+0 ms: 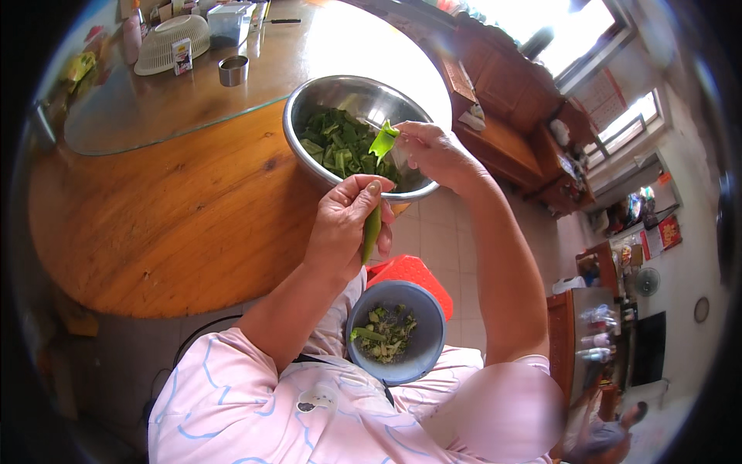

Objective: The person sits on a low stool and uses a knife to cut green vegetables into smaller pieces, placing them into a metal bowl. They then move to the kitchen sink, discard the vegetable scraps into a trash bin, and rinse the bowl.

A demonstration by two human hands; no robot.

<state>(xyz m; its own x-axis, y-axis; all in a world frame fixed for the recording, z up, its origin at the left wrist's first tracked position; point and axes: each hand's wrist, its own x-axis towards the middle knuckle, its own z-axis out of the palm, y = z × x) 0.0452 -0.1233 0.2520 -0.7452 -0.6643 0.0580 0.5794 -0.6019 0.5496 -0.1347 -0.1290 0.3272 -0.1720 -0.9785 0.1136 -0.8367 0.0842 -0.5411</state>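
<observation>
My left hand [353, 217] pinches a green pod or vegetable stem [373, 232], held lengthwise in front of the near rim of a steel bowl [293, 136]. Between the fingertips of my right hand [432, 151] is a bright green torn leaf piece [384, 141], over the inside of that bowl. Torn dark green leaves [339, 142] lie in the bowl, which stands tilted at the table's edge. Below my hands, a blue-grey basin [429, 348] at my lap holds green and pale vegetable scraps [385, 333].
The wooden table [174, 232] has a glass sheet over its far part. On it stand a metal cup [233, 71], a small carton [182, 57], an upturned plastic basket [174, 40] and a clear container [229, 23]. A red stool [414, 269] is behind the basin. A person [608, 435] is at lower right.
</observation>
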